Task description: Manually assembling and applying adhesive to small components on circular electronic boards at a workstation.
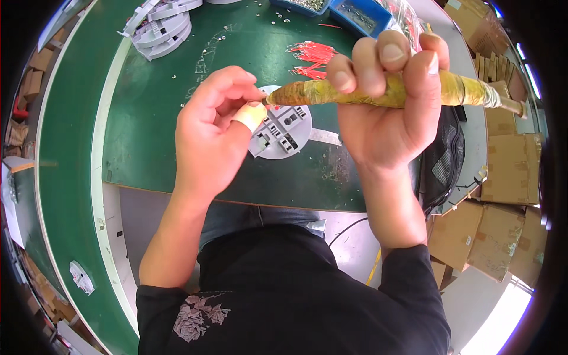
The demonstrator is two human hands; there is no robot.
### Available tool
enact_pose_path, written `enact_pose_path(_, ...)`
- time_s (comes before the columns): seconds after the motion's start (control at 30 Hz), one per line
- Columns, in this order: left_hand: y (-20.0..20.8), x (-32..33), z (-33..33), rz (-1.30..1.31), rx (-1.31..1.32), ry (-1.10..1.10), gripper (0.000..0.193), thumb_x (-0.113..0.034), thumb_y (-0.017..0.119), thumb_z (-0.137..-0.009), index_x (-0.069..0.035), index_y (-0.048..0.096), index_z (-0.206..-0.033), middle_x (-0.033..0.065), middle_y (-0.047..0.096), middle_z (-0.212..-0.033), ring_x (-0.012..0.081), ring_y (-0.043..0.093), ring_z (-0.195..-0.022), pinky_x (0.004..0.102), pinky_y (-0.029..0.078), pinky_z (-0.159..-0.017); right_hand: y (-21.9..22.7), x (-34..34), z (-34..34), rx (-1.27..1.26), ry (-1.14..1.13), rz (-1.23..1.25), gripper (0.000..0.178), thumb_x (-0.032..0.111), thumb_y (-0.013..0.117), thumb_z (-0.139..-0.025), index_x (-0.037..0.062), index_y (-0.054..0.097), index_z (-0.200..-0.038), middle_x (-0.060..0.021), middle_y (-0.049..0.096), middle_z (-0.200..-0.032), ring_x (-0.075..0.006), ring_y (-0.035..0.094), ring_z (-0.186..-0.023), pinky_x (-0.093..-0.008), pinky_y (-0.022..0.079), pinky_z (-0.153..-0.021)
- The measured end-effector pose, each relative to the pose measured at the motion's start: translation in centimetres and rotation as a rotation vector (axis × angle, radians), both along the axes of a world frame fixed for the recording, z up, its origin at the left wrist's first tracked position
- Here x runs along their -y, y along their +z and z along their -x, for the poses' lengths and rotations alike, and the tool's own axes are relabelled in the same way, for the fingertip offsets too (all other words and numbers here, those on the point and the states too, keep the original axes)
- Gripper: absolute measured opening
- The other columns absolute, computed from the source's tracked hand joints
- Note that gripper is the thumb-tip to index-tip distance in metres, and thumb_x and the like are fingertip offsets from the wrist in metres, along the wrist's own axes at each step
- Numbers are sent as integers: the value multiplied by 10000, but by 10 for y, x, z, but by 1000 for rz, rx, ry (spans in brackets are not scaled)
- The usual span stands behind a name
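Beyond the near table edge point(284, 207), the right hand point(384, 121) grips a yellow tool point(316, 92); the left hand point(214, 133) curls, its hold unclear.

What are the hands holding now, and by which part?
The right hand grips a tape-wrapped tool around its middle. The left hand is at its tip; whether it pinches anything is hidden.

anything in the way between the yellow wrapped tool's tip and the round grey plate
Perhaps the left hand: its taped thumb is at the tip of the yellow wrapped tool, overlapping the round grey plate in this view. Nothing else visible stands between them.
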State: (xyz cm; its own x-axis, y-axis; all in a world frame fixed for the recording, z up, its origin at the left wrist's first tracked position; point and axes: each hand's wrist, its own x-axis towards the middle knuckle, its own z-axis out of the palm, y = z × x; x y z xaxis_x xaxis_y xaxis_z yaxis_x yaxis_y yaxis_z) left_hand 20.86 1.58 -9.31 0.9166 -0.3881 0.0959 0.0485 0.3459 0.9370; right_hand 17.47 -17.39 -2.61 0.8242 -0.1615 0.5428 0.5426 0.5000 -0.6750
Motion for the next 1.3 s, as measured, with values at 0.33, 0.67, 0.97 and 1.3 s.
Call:
enact_pose_path(0.33, -11, 8, 10, -803, 933, -93, 936, -245, 911, -661, -47, 409, -1425, 177, 541, -1346, 404, 402, -1392, 526, 301, -1113, 4, 36, 19, -58, 7, 73, 365, 405, 412, -1105, 185, 595, -1332, 49, 455, -722, -91, 395, -562, -297, 406, -575)
enact_pose_path(0.67, -3, 12, 15, -821, 794, -153, 879, -194, 888, -683, -14, 404, -1393, 166, 559, -1323, 391, 415, -1391, 520, 313, -1105, -23, 2, 8, -96, 29, 114, 351, 413, 406, -1106, 136, 532, -1282, 25, 409, -644, -93, 324, -476, -301, 379, -490)
enact_pose_path(0.97, -3, 9, 15, -801, 778, -135, 836, -191, 874, -695, -26, 413, -1371, 157, 562, -1306, 360, 430, -1383, 517, 312, -1109, -12, -33, -6, -228, -82, 345, 43, 45, 702, -921, 8, 679, -925, -20, 658, -834, -76, 592, -712, -250, 484, -636)
enact_pose_path(1.3, -4, 14, 25, -821, 704, -128, 944, -256, 911, -646, -41, 392, -1405, 164, 552, -1328, 348, 444, -1366, 513, 294, -1124, -10, -57, 16, -202, -504, 468, 199, 150, 601, -1015, -30, 539, -1074, -36, 510, -652, -80, 444, -479, -254, 365, -426)
